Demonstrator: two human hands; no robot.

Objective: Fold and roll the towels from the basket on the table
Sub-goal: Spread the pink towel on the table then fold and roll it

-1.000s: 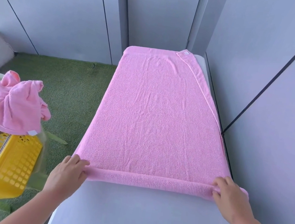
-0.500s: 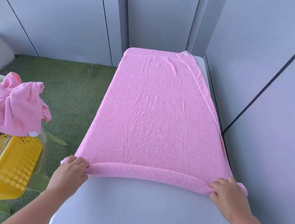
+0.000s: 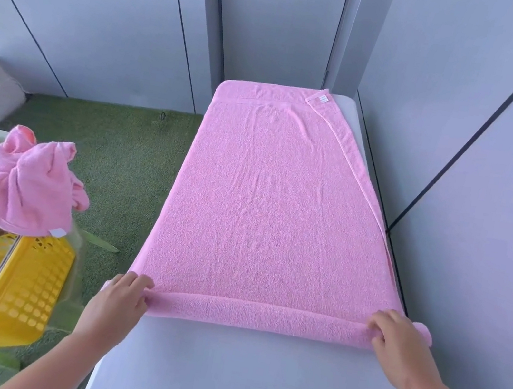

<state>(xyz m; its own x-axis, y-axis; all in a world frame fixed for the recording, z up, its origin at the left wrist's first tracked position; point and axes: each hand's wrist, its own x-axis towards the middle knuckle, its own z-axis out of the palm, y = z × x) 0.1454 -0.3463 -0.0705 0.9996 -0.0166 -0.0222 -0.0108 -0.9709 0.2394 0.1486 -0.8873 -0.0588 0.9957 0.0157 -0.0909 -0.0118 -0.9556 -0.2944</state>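
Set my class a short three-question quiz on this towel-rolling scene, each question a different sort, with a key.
1. True or false: the pink towel on the table is already rolled up completely.
2. Where is the yellow basket? A on the table; B left of the table; C beyond the table's far end.
3. Fill in: the left hand and right hand hold the towel's ____ end, the rolled one.
Key: 1 false; 2 B; 3 near.

Both hands — left hand (image 3: pixel 116 301), right hand (image 3: pixel 399 345) — grip the pink towel's (image 3: pixel 275 217) rolled edge.
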